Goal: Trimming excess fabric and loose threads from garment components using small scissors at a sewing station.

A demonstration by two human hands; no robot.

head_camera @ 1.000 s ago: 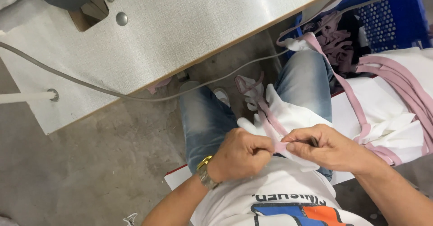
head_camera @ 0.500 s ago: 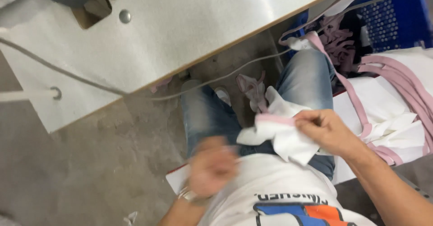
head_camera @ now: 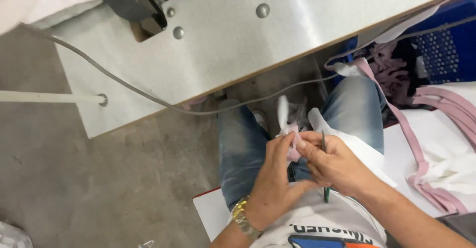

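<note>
I sit with my legs in blue jeans under a grey table. My left hand (head_camera: 273, 178), a gold watch on its wrist, pinches a small white fabric piece with pink trim (head_camera: 286, 121) above my lap. My right hand (head_camera: 333, 163) touches the same piece from the right and also holds a thin green-handled tool (head_camera: 325, 188), probably a thread snipper, upright between its fingers. Both hands meet over my knees. More white cloth (head_camera: 362, 146) drapes across my right thigh.
A grey table top (head_camera: 238, 45) with bolts and a dark machine base (head_camera: 130, 2) fills the top. A grey cable (head_camera: 124, 87) runs along its edge. A blue perforated crate (head_camera: 446, 50) and white garments with pink binding (head_camera: 446, 149) lie on the right. Concrete floor lies on the left.
My left hand dropped away from the fabric half a second ago and has now come back up to pinch it. The fabric piece is now bunched smaller between both hands.
</note>
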